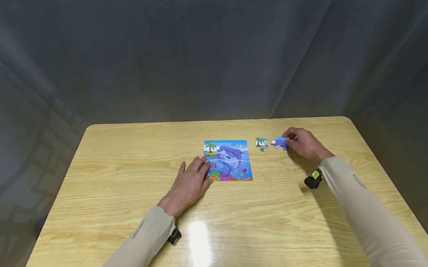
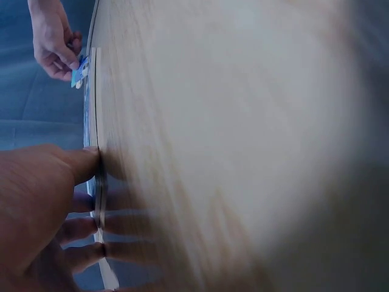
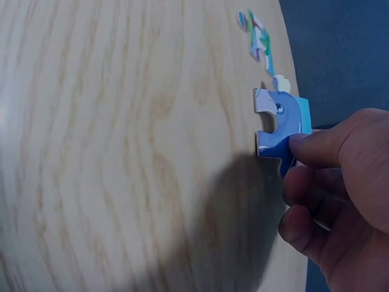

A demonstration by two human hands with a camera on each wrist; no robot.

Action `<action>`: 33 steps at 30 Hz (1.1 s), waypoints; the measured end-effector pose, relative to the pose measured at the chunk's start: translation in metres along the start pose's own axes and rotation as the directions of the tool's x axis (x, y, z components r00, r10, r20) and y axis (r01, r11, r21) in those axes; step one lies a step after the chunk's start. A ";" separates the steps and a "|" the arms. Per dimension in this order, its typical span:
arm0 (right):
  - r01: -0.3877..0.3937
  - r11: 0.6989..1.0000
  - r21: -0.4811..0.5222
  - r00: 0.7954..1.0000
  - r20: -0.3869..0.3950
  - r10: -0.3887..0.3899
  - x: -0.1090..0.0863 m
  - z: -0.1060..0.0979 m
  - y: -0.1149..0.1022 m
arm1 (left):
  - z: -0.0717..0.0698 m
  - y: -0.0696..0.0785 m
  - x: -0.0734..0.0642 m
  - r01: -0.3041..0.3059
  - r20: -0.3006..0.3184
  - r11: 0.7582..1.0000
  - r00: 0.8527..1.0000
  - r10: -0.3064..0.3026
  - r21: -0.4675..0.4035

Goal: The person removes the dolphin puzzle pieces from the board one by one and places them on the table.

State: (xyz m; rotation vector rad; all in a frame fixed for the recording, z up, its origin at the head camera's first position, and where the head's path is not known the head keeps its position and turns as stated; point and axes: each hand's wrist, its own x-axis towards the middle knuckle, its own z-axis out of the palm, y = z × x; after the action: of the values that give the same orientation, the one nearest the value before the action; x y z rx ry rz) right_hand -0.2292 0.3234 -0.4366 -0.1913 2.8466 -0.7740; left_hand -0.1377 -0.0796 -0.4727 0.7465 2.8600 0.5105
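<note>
My right hand (image 1: 304, 143) pinches a blue jigsaw piece (image 3: 282, 121) between thumb and fingers; a dolphin's eye and head are printed on it. Just left of that piece lies another jigsaw piece (image 1: 261, 142) with a palm tree, flat on the table. In the middle is a square dolphin picture (image 1: 233, 160) with a palm tree and coral. Along its left edge rests my left hand (image 1: 189, 184), palm down, fingers extended and fingertips at the border. The left wrist view shows the thumb and fingers against the picture's thin edge.
The wooden table (image 1: 141, 160) has rounded far corners, with a grey curtain (image 1: 172, 58) hanging behind it and at both sides. Light glares off the tabletop near the front. A small black camera sits on each wrist.
</note>
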 end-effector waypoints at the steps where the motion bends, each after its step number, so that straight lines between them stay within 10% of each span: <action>1: -0.003 1.000 0.002 1.000 0.000 0.003 0.001 0.001 0.001 | 0.000 0.000 0.000 0.001 0.001 1.000 1.000 -0.001 0.000; 33: -0.057 0.997 -0.055 0.998 -0.032 0.055 0.009 0.020 -0.008 | 0.000 -0.003 0.000 -0.002 -0.008 1.000 1.000 0.002 0.016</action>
State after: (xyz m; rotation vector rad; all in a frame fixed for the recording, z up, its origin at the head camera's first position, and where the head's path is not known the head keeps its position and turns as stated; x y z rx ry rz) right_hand -0.2329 0.3057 -0.4506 -0.1083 2.8910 -0.6927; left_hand -0.1385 -0.0821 -0.4740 0.7512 2.8746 0.4925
